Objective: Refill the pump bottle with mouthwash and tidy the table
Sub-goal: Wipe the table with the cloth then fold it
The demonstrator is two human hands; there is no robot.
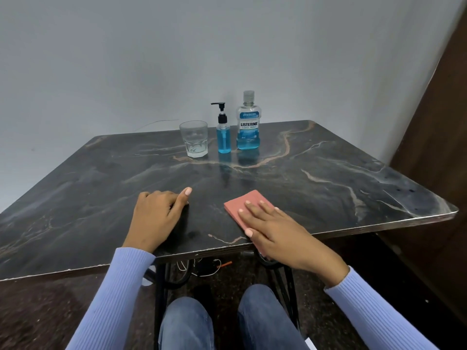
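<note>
The pink cloth (pixel 249 207) is being pressed flat under the right hand (pixel 275 231) near the front edge of the table (pixel 328 178); the fingers are spread open on it, nothing is being gripped. The left hand (pixel 158 215) is being rested on the bare tabletop, loosely curled and empty. The cloth is being judged as light, soft and limp, best slid under a flat palm or pinched at a corner.

The pump bottle (pixel 223 133) is being kept upright at the far edge, between the empty glass (pixel 194 138) and the mouthwash bottle (pixel 248 125), just beside both. It is being seen as slim and clear, mostly full of blue liquid, with a black pump head. It is being judged as light, smooth and easily tipped, best held round the body while the black collar is turned. The mouthwash bottle, capped and only about a quarter full, is likely being made light and top-heavy; its waist is offering the surest hold
</note>
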